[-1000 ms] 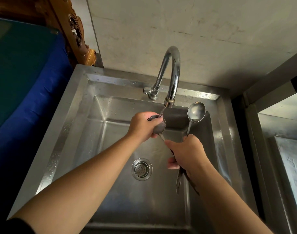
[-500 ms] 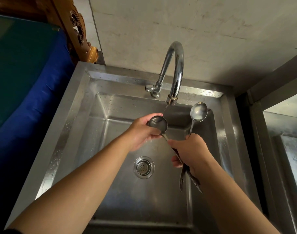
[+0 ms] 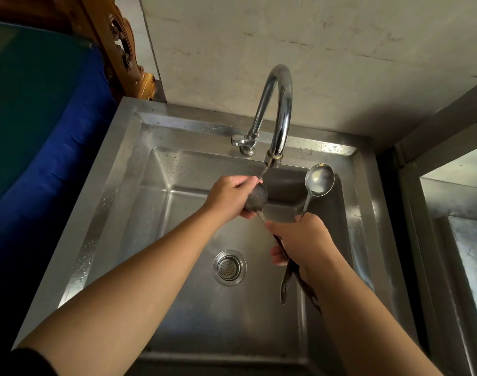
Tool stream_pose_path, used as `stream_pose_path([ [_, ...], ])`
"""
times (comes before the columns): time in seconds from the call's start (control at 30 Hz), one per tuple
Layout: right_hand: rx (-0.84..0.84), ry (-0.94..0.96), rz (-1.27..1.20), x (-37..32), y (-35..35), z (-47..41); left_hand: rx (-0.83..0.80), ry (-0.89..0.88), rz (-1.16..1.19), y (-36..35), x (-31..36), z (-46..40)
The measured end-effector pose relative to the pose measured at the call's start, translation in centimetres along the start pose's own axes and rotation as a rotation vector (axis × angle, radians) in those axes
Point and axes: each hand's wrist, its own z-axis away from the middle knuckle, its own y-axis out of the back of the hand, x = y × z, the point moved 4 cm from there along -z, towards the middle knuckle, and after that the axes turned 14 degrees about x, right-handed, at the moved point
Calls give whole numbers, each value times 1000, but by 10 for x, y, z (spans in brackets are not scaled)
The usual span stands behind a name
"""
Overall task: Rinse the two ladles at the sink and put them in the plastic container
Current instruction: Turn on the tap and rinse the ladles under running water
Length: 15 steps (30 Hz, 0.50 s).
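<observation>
- Two ladles share one fist here, and the coming move turns on how their bowls fan out from it
- Left hand [image 3: 229, 198]: its grip is curled around the bowl of the first ladle [image 3: 256, 198], fingers over the far rim, thumb side under it; the bowl sits directly under the faucet [image 3: 279, 112] spout, where a thin stream of water reaches it
- First ladle's long axis: it runs from that bowl down and to the right, into the right hand
- Right hand [image 3: 303, 242]: its grip is closed around both handles together, near their middles; the handle ends stick out below the fist, crossing slightly above the sink [image 3: 118, 185] floor
- Second ladle [image 3: 319, 179]: its bowl stands up and to the right of the fist, hollow facing the camera, clear of the stream and just beside the spout, with a small speck at the top rim
- Judgement: the second bowl looks unrinsed; bringing it under the water calls for a leftward turn of the right wrist, the left hand being nearer the spout
- Plastic container: not in view
</observation>
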Motion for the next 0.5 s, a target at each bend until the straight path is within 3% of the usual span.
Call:
stream_pose_path([
  [0.33,-60,-43,-21,-5,0,2,-220,223,301,13,-20,9],
  [0.5,-61,-18,57,-1,-4,7,-74,206,191,16,-22,10],
])
